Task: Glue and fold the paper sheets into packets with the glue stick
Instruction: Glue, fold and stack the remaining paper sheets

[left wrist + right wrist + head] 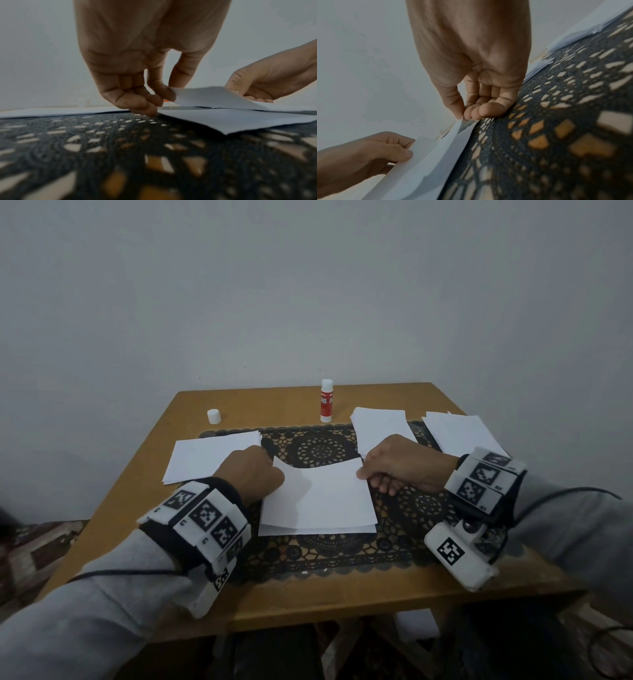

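The folded sheet (317, 498) lies in the middle of the black lace mat (404, 508), its fold toward the person and its upper flap lifted at the far edge. The left hand (251, 470) pinches the flap's far left corner between thumb and forefinger, the other fingers (137, 100) curled beneath, their tips down by the mat. The right hand (400, 465) pinches the far right corner in the same way (the right wrist view shows thumb and fingertips meeting on the paper's edge). The lower layer stays flat on the mat.

There are three other lots of paper: a flat stack (212, 458) to the left, touching the left hand's far side, and two stacks to the right, one (378, 428) just behind the right hand and another (459, 433) near the table's right edge. One glue stick (326, 401) stands upright and uncapped near the far edge of the wooden table (164, 542), and one white cap (213, 416) stands well apart to its left.

The mat between the folded sheet and the glue stick is uncovered, as is the strip of table along the near edge.
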Motion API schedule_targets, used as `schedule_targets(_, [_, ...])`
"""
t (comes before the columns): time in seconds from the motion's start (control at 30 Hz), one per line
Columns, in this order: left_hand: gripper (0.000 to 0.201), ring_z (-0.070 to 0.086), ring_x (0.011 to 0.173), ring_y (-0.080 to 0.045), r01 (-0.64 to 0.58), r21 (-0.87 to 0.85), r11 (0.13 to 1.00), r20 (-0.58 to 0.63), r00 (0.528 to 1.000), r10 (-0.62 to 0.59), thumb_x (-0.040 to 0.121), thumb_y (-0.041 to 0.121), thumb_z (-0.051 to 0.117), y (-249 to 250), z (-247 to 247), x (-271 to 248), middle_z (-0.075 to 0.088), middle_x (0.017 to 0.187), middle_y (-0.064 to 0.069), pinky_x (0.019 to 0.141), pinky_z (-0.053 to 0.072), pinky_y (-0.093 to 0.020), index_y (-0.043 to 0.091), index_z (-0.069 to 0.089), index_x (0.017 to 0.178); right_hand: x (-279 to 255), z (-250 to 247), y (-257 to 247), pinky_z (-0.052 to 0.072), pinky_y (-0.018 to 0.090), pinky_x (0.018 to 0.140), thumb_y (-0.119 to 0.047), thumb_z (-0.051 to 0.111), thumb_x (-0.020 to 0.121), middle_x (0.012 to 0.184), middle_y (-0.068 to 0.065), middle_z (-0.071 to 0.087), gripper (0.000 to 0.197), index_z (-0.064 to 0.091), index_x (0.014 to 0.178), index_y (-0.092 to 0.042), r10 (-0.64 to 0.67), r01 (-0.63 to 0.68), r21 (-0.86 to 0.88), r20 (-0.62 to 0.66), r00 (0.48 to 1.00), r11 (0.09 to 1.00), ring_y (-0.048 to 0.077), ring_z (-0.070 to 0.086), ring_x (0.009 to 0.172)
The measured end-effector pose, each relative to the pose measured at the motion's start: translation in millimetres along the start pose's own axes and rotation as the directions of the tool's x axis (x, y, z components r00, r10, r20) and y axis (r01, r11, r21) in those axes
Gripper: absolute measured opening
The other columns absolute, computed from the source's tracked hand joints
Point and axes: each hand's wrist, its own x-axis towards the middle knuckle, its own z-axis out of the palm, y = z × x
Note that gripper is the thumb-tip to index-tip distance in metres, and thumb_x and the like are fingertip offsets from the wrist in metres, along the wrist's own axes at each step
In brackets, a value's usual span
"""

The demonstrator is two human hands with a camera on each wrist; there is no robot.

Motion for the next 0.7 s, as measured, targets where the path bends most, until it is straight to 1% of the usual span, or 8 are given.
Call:
schedule_targets(0.17, [0.021,0.047,0.065,-0.013,0.0,0.048,0.999,0.04,0.999,-0.001,0.09,0.014,0.05,0.9,0.1,-1.7,0.051,0.072,-0.003,0.051,0.03,-0.021,0.008,0.051,0.07,-0.8,1.5,1.9,0.046,0.022,0.049,-0.009,0.07,0.085,0.058,0.005,0.062,0.024,0.063,0.062,-0.007,-0.039,0.039,-0.042,-0.008,0.999,0.998,0.012,0.054,0.047])
schedule_targets(0.3, [0.024,0.045,0.066,-0.014,0.003,0.066,0.998,0.06,0.998,-0.007,0.089,0.012,0.05,0.5,0.3,-0.9,0.048,0.07,-0.002,0.051,0.03,-0.022,0.01,0.047,0.065,-0.9,2.5,4.4,0.048,0.021,0.05,-0.01,0.07,0.086,0.059,0.005,0.063,0.023,0.065,0.063,-0.006,-0.07,0.069,-0.071,-0.014,0.997,0.995,0.011,0.055,0.047])
schedule_targets(0.4, [0.025,0.046,0.069,-0.014,-0.001,0.078,0.997,0.062,0.998,-0.004,0.09,0.013,0.05,0.0,0.8,0.0,0.049,0.071,-0.002,0.051,0.03,-0.021,0.012,0.047,0.066,-0.5,3.2,6.1,0.049,0.021,0.052,-0.009,0.07,0.086,0.059,0.005,0.064,0.025,0.065,0.061,-0.007,-0.089,0.087,-0.089,-0.023,0.996,0.992,0.009,0.056,0.047])
schedule_targets(0.47, [0.024,0.046,0.067,-0.013,-0.002,0.087,0.996,0.067,0.998,-0.004,0.09,0.013,0.05,-0.8,0.7,0.3,0.049,0.072,-0.002,0.051,0.03,-0.021,0.012,0.048,0.066,0.0,3.4,6.8,0.05,0.022,0.052,-0.009,0.07,0.086,0.059,0.005,0.064,0.025,0.065,0.062,-0.007,-0.095,0.093,-0.094,-0.023,0.995,0.991,0.009,0.057,0.047])
schedule_targets(0.6, [0.026,0.043,0.061,-0.013,-0.004,0.09,0.996,0.069,0.998,-0.003,0.088,0.011,0.05,-1.3,1.2,0.7,0.046,0.067,-0.003,0.051,0.029,-0.021,0.009,0.046,0.063,-0.1,3.2,7.3,0.05,0.021,0.052,-0.008,0.07,0.086,0.06,0.005,0.064,0.025,0.065,0.061,-0.007,-0.108,0.105,-0.105,-0.023,0.994,0.989,0.008,0.057,0.047])
schedule_targets(0.7, [0.025,0.043,0.061,-0.013,-0.008,0.097,0.995,0.064,0.998,0.001,0.088,0.011,0.049,-1.2,1.2,0.4,0.046,0.067,-0.003,0.051,0.029,-0.021,0.009,0.046,0.064,-0.2,3.4,7.7,0.05,0.021,0.052,-0.009,0.07,0.086,0.06,0.004,0.064,0.026,0.064,0.061,-0.008,-0.114,0.111,-0.107,-0.025,0.993,0.988,0.009,0.057,0.047])
